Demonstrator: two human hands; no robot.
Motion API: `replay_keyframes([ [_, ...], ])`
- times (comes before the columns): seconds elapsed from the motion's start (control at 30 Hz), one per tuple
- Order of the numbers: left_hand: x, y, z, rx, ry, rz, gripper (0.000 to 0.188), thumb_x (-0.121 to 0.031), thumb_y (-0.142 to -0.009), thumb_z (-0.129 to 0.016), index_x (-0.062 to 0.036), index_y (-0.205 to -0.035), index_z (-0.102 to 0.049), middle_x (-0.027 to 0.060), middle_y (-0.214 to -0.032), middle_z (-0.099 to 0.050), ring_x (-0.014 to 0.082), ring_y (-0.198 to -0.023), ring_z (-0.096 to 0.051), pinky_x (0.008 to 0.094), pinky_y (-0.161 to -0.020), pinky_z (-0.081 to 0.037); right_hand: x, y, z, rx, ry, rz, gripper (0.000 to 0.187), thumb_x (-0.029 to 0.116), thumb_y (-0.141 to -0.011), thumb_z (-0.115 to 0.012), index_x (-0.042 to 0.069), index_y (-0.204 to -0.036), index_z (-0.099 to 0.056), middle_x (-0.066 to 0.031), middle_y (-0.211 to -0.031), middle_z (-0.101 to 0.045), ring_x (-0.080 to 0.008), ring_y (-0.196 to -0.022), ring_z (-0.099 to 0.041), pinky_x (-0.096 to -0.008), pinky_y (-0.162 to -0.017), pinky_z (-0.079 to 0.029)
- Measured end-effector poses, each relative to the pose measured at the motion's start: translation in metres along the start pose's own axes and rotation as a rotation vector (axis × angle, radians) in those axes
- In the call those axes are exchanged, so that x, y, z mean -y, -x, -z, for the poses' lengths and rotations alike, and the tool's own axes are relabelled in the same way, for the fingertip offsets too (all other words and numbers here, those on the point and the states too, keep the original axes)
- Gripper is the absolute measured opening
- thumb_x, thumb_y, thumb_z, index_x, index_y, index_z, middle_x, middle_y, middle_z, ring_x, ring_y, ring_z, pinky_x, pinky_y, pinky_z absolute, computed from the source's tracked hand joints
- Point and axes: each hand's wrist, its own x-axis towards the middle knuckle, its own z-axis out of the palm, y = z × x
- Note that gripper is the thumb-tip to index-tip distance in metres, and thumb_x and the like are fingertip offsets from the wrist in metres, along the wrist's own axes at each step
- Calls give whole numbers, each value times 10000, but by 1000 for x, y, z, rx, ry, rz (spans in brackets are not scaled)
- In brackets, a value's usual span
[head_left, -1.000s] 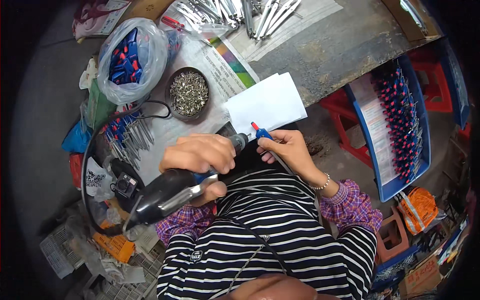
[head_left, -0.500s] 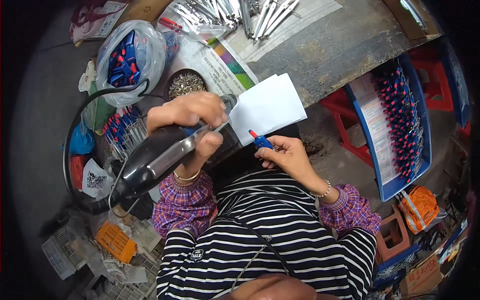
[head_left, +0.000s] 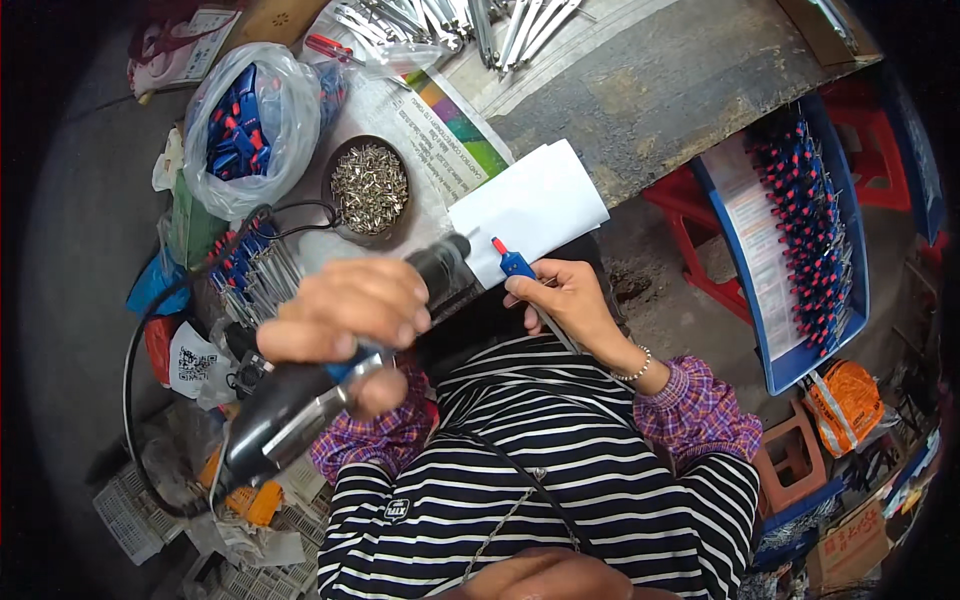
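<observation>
My left hand (head_left: 345, 312), slightly blurred, wraps around a black corded electric screwdriver (head_left: 275, 430). The tool's dark front end is smeared by motion and points toward the folded white paper (head_left: 550, 190) at the table's edge. In my right hand (head_left: 572, 305), pinched between thumb and fingers, is a blue piece with a red tip (head_left: 516, 264); a metal shank runs back from it under the palm. The tool's front end and the blue piece are apart. Beyond my left hand stands a dark round bowl (head_left: 338, 160) full of small metal fasteners.
A clear plastic bag (head_left: 300, 130) of blue and red parts stands at the left, with finished-looking pieces (head_left: 265, 280) below it. Metal strips (head_left: 540, 35) lie at the far side. A blue tray (head_left: 765, 340) with rows of pieces is at the right. The cord (head_left: 130, 330) loops left.
My left hand and the electric screwdriver have moved down and left, away from the paper, uncovering the bowl. The blue piece has shifted slightly up and left, and its metal shank now shows.
</observation>
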Motion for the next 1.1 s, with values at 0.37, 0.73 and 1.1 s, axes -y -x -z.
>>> replay_keyframes([
  [0.37,-3,-1,-28,85,184,27,425,-109,-697,-802,-29,-890,-432,154,-694,-603,262,-569,-625,380,-507,-537,-3,1,-3,-39,2,11,217,192,-855,-641,-20,-816,-670,-28,-677,-646,-36,-451,-510,-178,-389,-401],
  [0.73,-6,-4,-26,90,226,83,408,-112,-700,-802,-43,-869,-437,164,-714,-619,269,-574,-631,379,-511,-547,-8,1,-2,-24,-14,-10,188,154,-869,-634,-33,-859,-652,-72,-752,-666,-44,-482,-514,-181,-405,-407],
  [1.1,-2,-12,-44,109,202,128,272,15,-696,-724,-21,-768,-464,142,-645,-599,247,-522,-595,357,-489,-535,-8,1,-4,-50,-15,28,211,176,-850,-645,-33,-830,-673,-32,-690,-647,-41,-470,-530,-184,-399,-418],
])
